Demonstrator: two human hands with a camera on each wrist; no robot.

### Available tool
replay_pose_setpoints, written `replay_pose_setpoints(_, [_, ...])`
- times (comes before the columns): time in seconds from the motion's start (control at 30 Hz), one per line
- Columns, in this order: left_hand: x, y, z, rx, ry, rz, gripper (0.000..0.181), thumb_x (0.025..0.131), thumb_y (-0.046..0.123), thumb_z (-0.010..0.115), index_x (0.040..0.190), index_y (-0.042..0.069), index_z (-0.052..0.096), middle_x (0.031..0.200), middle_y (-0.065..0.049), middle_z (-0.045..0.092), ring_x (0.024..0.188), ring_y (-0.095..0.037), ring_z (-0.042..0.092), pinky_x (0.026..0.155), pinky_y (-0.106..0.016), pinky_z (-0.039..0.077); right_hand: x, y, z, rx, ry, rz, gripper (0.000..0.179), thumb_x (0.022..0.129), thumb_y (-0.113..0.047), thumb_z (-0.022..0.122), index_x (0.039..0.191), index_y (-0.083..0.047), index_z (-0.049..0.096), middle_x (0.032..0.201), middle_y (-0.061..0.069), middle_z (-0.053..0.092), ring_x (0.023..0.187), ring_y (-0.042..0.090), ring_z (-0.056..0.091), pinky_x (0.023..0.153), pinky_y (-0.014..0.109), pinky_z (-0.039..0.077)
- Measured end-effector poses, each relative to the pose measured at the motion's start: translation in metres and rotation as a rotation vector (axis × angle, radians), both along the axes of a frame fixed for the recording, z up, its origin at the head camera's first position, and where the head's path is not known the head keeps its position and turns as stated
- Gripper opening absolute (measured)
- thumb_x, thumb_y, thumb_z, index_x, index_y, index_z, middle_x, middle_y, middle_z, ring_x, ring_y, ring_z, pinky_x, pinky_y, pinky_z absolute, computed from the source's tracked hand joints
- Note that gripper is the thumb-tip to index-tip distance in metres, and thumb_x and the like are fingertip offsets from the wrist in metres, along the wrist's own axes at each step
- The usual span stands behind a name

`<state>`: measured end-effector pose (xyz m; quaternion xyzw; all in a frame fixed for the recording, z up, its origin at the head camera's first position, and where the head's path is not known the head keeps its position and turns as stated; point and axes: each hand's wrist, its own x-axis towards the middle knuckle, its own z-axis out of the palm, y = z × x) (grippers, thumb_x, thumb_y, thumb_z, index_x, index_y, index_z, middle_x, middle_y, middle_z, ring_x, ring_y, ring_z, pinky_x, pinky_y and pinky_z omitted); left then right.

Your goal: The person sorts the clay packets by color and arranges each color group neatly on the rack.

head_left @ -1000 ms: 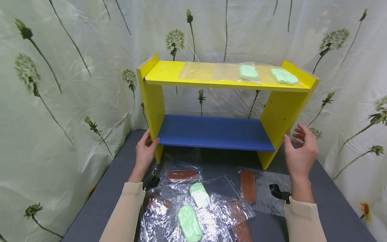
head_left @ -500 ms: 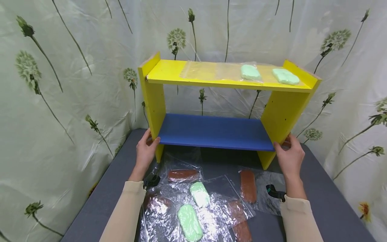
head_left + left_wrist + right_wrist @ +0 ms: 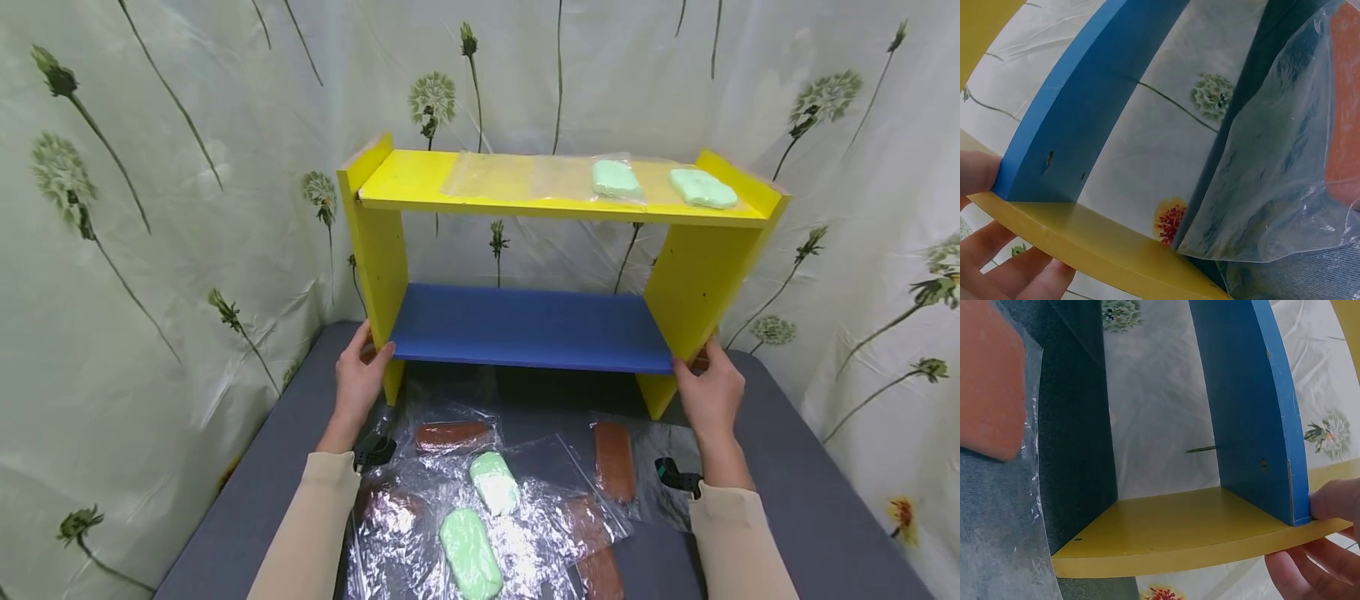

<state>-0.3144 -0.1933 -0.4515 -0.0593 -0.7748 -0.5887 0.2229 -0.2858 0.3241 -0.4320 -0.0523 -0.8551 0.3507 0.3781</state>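
A small shelf unit with yellow side panels [image 3: 381,267], a yellow top board [image 3: 427,171] and a blue lower board [image 3: 532,329] stands on the dark table. My left hand [image 3: 358,379] grips the left side panel low down, thumb at the blue board's front corner and fingers behind the outer face. On the other side my right hand [image 3: 711,392] holds the right side panel [image 3: 686,292] the same way. In the right wrist view the thumb [image 3: 1335,500] lies against the blue board's end, with fingers under the yellow panel.
Two pale green slabs [image 3: 703,187] and clear plastic bags [image 3: 495,175] lie on the top board. In front, several brown slabs [image 3: 615,461], green slabs [image 3: 470,552] and clear bags [image 3: 547,467] cover the dark table [image 3: 247,492]. A floral curtain [image 3: 187,250] hangs behind.
My right hand has moved left from beside the unit and taken hold of its right side panel. The left hand keeps its grip, and the unit stands where it was.
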Motion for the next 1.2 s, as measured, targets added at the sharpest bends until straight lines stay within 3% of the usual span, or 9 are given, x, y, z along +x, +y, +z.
replay_pose_setpoints(0.1, [-0.002, 0.000, 0.003, -0.005, 0.008, 0.013, 0.056, 0.099, 0.028, 0.067, 0.151, 0.035, 0.046, 0.132, -0.012, 0.058, 0.120, -0.034, 0.060, 0.095, -0.057, 0.050, -0.005, 0.000, 0.002, -0.004, -0.004, -0.001, 0.034, 0.092, -0.018, 0.073, 0.123, -0.005, 0.066, 0.106, 0.018, 0.070, 0.095, 0.036, 0.067, 0.080, 0.055, 0.050])
replay_pose_setpoints(0.4, [-0.007, 0.003, 0.015, 0.015, 0.032, 0.006, 0.056, 0.099, 0.022, 0.067, 0.151, 0.033, 0.047, 0.133, -0.015, 0.058, 0.122, -0.035, 0.060, 0.095, -0.057, 0.050, -0.012, -0.001, 0.009, -0.014, -0.010, -0.017, 0.030, 0.093, -0.018, 0.072, 0.118, -0.001, 0.067, 0.104, 0.020, 0.069, 0.096, 0.038, 0.066, 0.082, 0.055, 0.051])
replay_pose_setpoints(0.63, [-0.002, 0.002, 0.022, -0.022, 0.021, 0.011, 0.053, 0.099, 0.023, 0.067, 0.149, 0.029, 0.051, 0.131, -0.017, 0.060, 0.120, -0.036, 0.060, 0.096, -0.056, 0.049, -0.009, 0.000, 0.010, -0.017, -0.015, -0.024, 0.031, 0.094, -0.019, 0.072, 0.118, -0.001, 0.067, 0.104, 0.020, 0.070, 0.095, 0.037, 0.066, 0.081, 0.054, 0.051])
replay_pose_setpoints(0.83, [0.015, 0.001, 0.026, -0.049, -0.019, 0.050, 0.051, 0.100, 0.020, 0.066, 0.148, 0.027, 0.052, 0.133, -0.015, 0.061, 0.113, -0.035, 0.064, 0.092, -0.053, 0.052, -0.005, 0.000, 0.005, -0.027, -0.042, -0.015, 0.030, 0.095, -0.020, 0.071, 0.117, -0.001, 0.067, 0.103, 0.021, 0.070, 0.094, 0.038, 0.065, 0.083, 0.055, 0.050])
replay_pose_setpoints(1.0, [0.038, 0.004, 0.024, -0.124, -0.118, 0.087, 0.053, 0.101, 0.021, 0.063, 0.152, 0.023, 0.047, 0.133, -0.017, 0.059, 0.115, -0.037, 0.062, 0.090, -0.054, 0.052, -0.002, -0.001, 0.004, -0.028, -0.083, -0.007, 0.029, 0.096, -0.021, 0.070, 0.117, 0.000, 0.067, 0.102, 0.020, 0.069, 0.094, 0.037, 0.065, 0.084, 0.054, 0.050])
replay_pose_setpoints(1.2, [0.062, 0.014, 0.016, -0.222, -0.259, 0.033, 0.065, 0.102, 0.025, 0.060, 0.158, 0.013, 0.031, 0.144, -0.021, 0.049, 0.125, -0.042, 0.054, 0.089, -0.056, 0.051, 0.000, -0.001, 0.004, -0.026, -0.080, 0.007, 0.029, 0.096, -0.021, 0.070, 0.117, -0.001, 0.067, 0.103, 0.020, 0.069, 0.095, 0.038, 0.065, 0.084, 0.055, 0.051])
